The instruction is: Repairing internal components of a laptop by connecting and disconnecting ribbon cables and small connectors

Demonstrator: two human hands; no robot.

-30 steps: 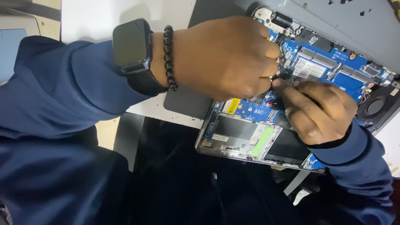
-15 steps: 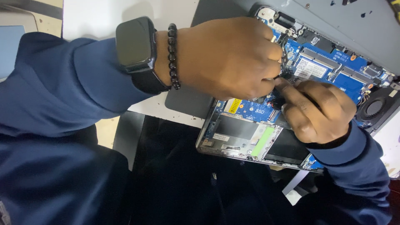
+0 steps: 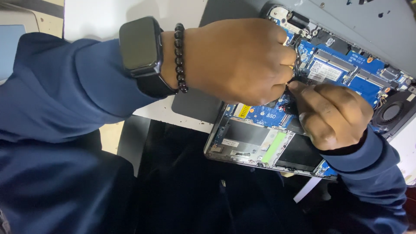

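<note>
An opened laptop [image 3: 260, 147] lies bottom up, its blue circuit board [image 3: 346, 76] exposed. My left hand [image 3: 238, 60], with a black watch and a bead bracelet at the wrist, is curled over the board's upper middle. A thin black wire [image 3: 297, 54] shows at its fingertips. My right hand [image 3: 333, 112] comes in from the lower right with bent fingers. Its fingertips meet my left hand's fingertips over a small dark part on the board. What sits between the fingers is hidden.
The grey laptop cover [image 3: 372, 30] lies at the top right, a black fan [image 3: 392, 112] at the board's right end. A silver drive bay with a green strip [image 3: 273, 147] is near the laptop's front edge. A white surface [image 3: 108, 17] lies behind, dark cloth [image 3: 195, 195] in front.
Both hands stay at the same spot on the board. My right hand's fingertips have shifted slightly closer to the left hand.
</note>
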